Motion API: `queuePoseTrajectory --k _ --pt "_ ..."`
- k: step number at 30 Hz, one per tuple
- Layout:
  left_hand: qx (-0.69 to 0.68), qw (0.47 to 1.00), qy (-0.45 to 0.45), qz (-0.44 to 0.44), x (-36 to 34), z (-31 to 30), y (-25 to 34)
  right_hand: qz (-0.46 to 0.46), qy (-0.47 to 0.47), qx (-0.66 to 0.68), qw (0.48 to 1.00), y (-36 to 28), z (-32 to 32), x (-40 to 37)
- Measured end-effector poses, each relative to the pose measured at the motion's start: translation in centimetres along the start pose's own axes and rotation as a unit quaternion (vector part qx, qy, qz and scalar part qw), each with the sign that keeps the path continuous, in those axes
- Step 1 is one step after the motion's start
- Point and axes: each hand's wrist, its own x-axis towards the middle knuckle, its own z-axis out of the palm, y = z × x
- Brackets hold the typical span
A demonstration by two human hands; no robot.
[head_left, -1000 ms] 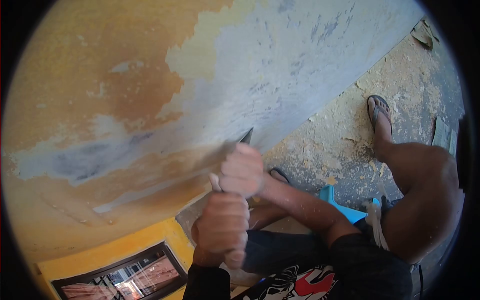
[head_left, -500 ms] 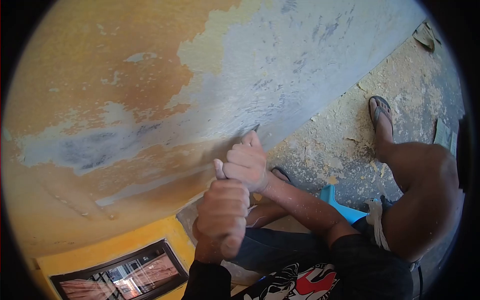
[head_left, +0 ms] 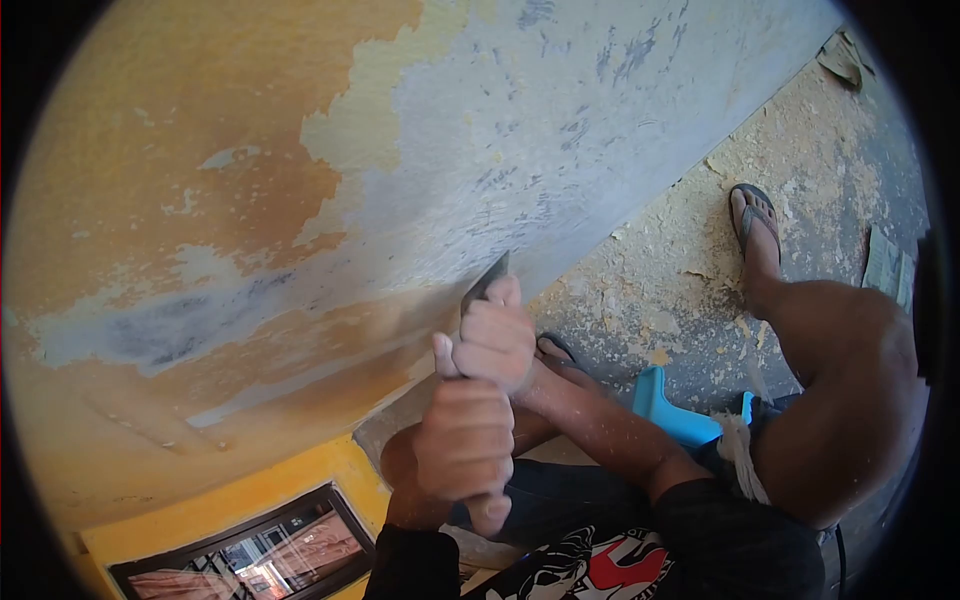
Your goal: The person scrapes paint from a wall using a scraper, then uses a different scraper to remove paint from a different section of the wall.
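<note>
Both my hands are stacked one beyond the other in front of a wall (head_left: pixel 400 180) with partly stripped orange and yellow paint. My right hand (head_left: pixel 495 340) is closed on a scraper (head_left: pixel 487 280), its dark flat blade pointing up toward the bare whitish patch. Just below it, my left hand (head_left: pixel 465 440) is wrapped in a fist around what seems to be the same tool's handle, which the fingers hide. Whether the blade tip touches the wall is hard to tell. Pale dust speckles my right forearm.
Paint flakes litter the floor (head_left: pixel 690 250) along the wall's base. Beneath me is a light blue plastic stool (head_left: pixel 675 415). My sandalled foot (head_left: pixel 755 215) rests on the right. A dark-framed window (head_left: pixel 250 550) in a yellow surround sits at lower left.
My hands have shifted slightly, and more of the scraper's blade shows past my right hand. The wall has slid a little to the left in view.
</note>
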Motion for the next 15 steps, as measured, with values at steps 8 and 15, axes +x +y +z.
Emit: queuePoseTrajectory --k 8,15 --pt "-0.031 0.999 0.009 0.038 0.2 1.2 -1.9 -0.012 0.024 -0.017 0.999 1.4 0.2 -0.8" --pt "0.001 1.000 -0.008 0.008 0.6 0.8 -2.2 0.033 0.025 -0.003 0.999 1.9 0.0 -1.6"
